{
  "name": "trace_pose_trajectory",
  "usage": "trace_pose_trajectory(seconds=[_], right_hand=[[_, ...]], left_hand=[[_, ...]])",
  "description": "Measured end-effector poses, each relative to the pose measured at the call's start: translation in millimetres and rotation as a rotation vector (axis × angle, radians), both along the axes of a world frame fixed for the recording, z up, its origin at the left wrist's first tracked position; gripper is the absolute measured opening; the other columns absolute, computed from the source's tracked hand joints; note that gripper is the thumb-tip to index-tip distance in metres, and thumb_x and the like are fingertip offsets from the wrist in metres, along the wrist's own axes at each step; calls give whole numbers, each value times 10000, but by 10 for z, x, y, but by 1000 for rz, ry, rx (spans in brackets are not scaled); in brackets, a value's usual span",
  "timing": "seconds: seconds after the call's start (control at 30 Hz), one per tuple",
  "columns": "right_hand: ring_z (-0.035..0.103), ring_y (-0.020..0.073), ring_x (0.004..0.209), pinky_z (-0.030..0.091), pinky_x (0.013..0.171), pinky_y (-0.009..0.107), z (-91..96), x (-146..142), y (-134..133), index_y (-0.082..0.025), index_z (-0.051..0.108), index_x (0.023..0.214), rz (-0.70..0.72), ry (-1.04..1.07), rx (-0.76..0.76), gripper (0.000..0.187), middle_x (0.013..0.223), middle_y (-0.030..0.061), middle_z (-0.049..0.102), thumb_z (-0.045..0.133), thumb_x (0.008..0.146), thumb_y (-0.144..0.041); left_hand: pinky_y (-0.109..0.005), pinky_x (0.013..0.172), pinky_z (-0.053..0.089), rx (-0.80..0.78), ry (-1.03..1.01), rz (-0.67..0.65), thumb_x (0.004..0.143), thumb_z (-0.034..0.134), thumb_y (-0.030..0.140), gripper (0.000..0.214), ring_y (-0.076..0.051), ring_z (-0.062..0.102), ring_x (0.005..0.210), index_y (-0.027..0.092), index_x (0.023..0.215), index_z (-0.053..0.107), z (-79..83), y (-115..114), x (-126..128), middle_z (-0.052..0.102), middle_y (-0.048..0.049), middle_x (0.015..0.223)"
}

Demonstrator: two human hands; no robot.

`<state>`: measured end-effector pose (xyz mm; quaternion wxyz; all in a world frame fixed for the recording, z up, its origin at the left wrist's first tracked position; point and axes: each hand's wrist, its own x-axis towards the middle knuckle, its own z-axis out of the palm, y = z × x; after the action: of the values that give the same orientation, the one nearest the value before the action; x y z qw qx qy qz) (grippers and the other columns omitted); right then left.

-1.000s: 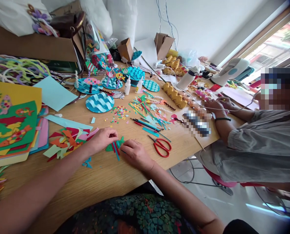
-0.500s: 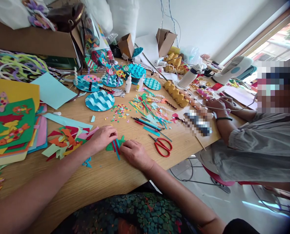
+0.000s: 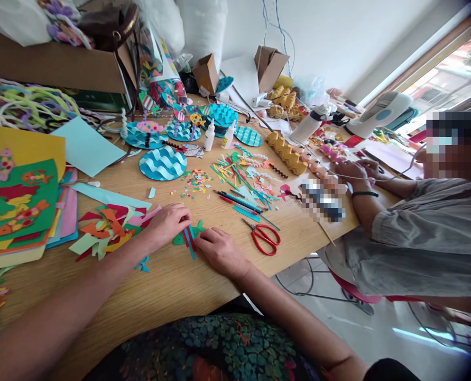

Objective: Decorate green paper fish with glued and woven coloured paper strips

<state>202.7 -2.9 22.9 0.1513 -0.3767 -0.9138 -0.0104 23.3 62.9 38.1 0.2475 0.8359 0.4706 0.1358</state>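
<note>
A small green paper fish (image 3: 178, 239) lies on the wooden table between my hands, with narrow red and blue strips laid across it. My left hand (image 3: 170, 224) pinches the upper end of a blue paper strip (image 3: 192, 253) over the fish; its lower end sticks out past the fish. My right hand (image 3: 222, 252) is closed, its curled fingertips pressed on the right edge of the fish and partly covering it. Red-handled scissors (image 3: 265, 238) lie to the right. Left of my left hand is a heap of coloured paper scraps (image 3: 110, 230).
Behind my hands lie paper dots (image 3: 197, 181), thin paper strips (image 3: 235, 172), pens (image 3: 235, 200), glue bottles (image 3: 209, 136) and a blue wavy disc (image 3: 163, 163). Coloured sheets (image 3: 17, 248) are stacked left. At right, a co-worker's hands (image 3: 356, 172) are over the table.
Both hands stay nearly in place over the fish and strips. The view shifts very slightly, and the co-worker's head has moved a little to the right.
</note>
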Motion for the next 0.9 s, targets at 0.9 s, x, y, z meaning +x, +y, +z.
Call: trace_pose_trajectory(seconds=[0.9], right_hand=[[444, 137, 695, 347, 646, 246, 3, -4, -7, -180, 611, 859, -1, -27, -20, 227, 808, 22, 578, 387, 897, -170]], left_hand=[[-265, 656, 361, 34, 6, -6, 770, 499, 138, 138, -156, 524, 721, 177, 641, 527, -21, -5, 6, 547, 4, 690]])
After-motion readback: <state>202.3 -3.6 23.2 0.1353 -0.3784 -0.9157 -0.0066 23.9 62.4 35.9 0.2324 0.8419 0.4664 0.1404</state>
